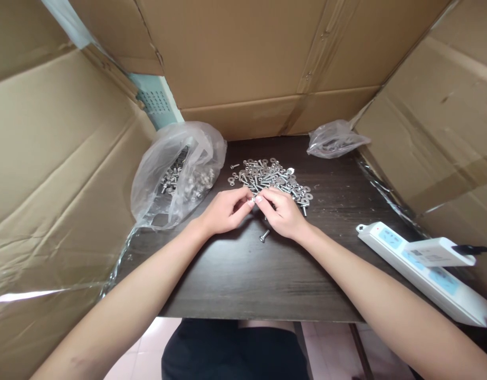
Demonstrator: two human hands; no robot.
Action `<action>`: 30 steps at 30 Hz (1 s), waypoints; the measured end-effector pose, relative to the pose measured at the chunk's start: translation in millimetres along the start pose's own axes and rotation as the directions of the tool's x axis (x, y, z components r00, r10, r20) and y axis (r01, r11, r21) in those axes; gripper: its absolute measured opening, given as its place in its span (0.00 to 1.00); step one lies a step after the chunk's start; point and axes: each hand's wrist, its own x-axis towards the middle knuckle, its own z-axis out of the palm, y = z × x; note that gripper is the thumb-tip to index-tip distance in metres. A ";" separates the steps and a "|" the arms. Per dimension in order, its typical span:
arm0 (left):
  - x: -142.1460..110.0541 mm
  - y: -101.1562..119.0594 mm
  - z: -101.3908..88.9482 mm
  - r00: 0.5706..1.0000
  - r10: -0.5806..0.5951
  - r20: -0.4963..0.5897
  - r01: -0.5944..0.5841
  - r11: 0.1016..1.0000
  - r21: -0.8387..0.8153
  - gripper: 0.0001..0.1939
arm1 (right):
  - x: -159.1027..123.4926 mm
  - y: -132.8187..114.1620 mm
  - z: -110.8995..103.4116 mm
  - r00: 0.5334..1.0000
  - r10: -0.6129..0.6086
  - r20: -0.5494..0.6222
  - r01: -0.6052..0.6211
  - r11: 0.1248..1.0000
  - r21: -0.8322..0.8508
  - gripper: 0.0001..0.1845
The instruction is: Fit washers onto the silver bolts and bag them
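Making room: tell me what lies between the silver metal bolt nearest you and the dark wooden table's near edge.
The head view shows bare wood between the bolt and the near table edge.

Left hand [231, 212]: 1; right hand [282, 214]: 1; held piece [253, 200]: 1; bags [196, 174]: 2; table [235, 279]: 1; power strip [409, 264]: 1; adapter [437, 252]: 1; bolts [264, 236], washers [308, 197]: many, overlapping, uncountable

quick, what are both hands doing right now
left hand: fingers pinched around a small metal piece, too small to identify
right hand: thumb and fingers pinched together, touching the same spot; its own grip can't be told
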 end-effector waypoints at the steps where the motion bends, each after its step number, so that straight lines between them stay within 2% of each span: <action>1: 0.0 -0.1 0.1 1.000 -0.004 -0.004 0.004 1.000 -0.005 0.14 | 0.1 0.0 -0.1 1.000 0.008 -0.003 -0.008 1.000 -0.007 0.20; 3: 0.2 -0.5 0.1 1.000 -0.006 -0.020 0.006 1.000 -0.014 0.14 | 0.2 -0.6 -0.4 1.000 0.010 -0.018 -0.011 1.000 -0.014 0.18; 7: 0.5 -0.1 -0.5 1.000 -0.007 -0.030 0.006 1.000 -0.018 0.15 | 0.2 -2.3 -1.7 0.999 -0.017 -0.028 0.017 1.000 0.004 0.05; 9: 0.5 0.7 -0.9 1.000 -0.001 -0.025 0.001 1.000 -0.008 0.14 | 0.1 -2.8 -2.0 0.999 -0.026 -0.029 0.026 1.000 0.007 0.03; 21: -1.3 0.1 0.9 1.000 0.004 -0.012 -0.003 0.999 0.034 0.09 | -0.5 1.0 -1.1 0.998 -0.051 -0.033 0.051 0.999 -0.005 0.10; 26: -1.1 -0.1 1.6 1.000 0.011 -0.023 -0.010 0.999 0.030 0.09 | -0.8 1.0 -0.4 0.999 -0.038 -0.029 0.038 0.999 -0.005 0.16; 30: -0.7 -0.5 2.0 0.999 0.011 -0.052 -0.010 1.000 0.008 0.10 | -1.3 -1.1 -0.4 0.999 -0.019 -0.051 0.019 1.000 0.015 0.10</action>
